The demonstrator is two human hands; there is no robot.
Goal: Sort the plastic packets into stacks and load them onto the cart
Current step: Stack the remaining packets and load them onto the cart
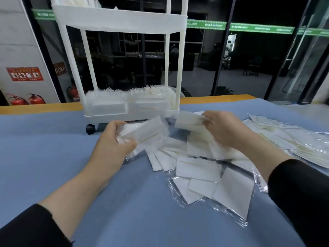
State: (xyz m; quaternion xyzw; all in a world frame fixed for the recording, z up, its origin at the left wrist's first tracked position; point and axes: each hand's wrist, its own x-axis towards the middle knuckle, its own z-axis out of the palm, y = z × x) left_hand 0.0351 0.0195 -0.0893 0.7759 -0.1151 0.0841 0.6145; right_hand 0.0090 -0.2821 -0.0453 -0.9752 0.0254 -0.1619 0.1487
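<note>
Left hand (114,139) gripping small stack (144,133), right hand (226,129) pinching packet (188,119), likely adding to stack. Loose pile (199,168) on tabletop (44,148), 6 o'clock. Cart (124,104) at 12, part-loaded.

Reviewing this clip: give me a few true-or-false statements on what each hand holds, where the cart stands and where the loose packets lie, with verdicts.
1. The left hand grips a small stack of clear plastic packets with white inserts. True.
2. The right hand is empty and lies flat on the blue table cover. False: its fingers pinch a single white packet lifted above the pile.
3. The white plastic tiered cart stands on the table, behind the hands. True.
4. The cart's bottom tray holds nothing. False: rows of white packets fill it.
5. Loose packets are scattered on the table cover between the two forearms and off to the right. True.
</note>
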